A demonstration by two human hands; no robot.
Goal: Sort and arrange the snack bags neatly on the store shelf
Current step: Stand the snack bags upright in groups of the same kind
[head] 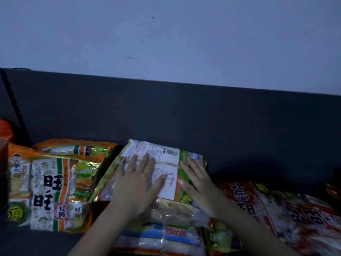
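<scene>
Dim, bluish view down onto a dark store shelf [27, 241]. In the middle a rice-cracker bag [166, 157] lies flat, printed back upward, its small print too blurred to read. Both hands rest on it with fingers straight and spread, gripping nothing: the left hand [137, 183] on its white panel, the right hand [198, 185] on its green side. It lies on top of a blue-striped bag [166, 235], which is partly covered and cut off by the bottom edge. Just to the left, stacked orange-and-green bags [55, 191] show bold black characters. To the right, red bags [276, 209] are smeared by blur and run out of frame. An orange-red object [4, 130] at the far left is cut off and cannot be identified. Behind stand a dark back panel [184, 117] and a pale wall [166, 34].
</scene>
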